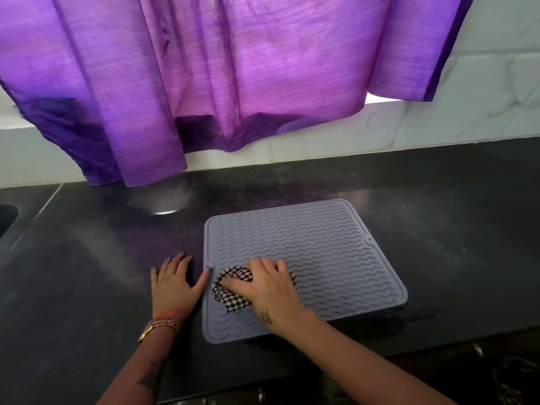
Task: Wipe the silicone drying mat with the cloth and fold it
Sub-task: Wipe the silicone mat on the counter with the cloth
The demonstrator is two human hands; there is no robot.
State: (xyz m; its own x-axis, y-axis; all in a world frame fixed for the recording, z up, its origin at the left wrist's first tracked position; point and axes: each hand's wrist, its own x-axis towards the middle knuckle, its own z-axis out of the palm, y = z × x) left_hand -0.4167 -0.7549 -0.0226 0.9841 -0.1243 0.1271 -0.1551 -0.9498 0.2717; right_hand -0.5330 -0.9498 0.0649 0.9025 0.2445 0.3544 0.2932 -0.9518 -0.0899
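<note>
The mat (315, 258) lies flat and unfolded on the dark counter (87, 273), rotated slightly against the counter edge, its near edge close to the counter's front. The right hand (263, 287) bears down on the bunched checked cloth (230, 287) at the mat's near-left area, fingers curled over the wad and gripping it. The left hand (175, 282) rests palm down on the counter just beside the mat's left edge, fingers spread, thumb tip at or on the rim; actual contact cannot be confirmed. Judged state: wiping is under way and folding is not yet begun. Risks from here: with the left hand mostly off the mat, a firm stroke could drag the mat or push it toward the front edge. A bunched cloth covers a narrow path, so the wavy ridges at the far and right areas may be skipped. Folding while grooves hold moisture would trap it inside.
</note>
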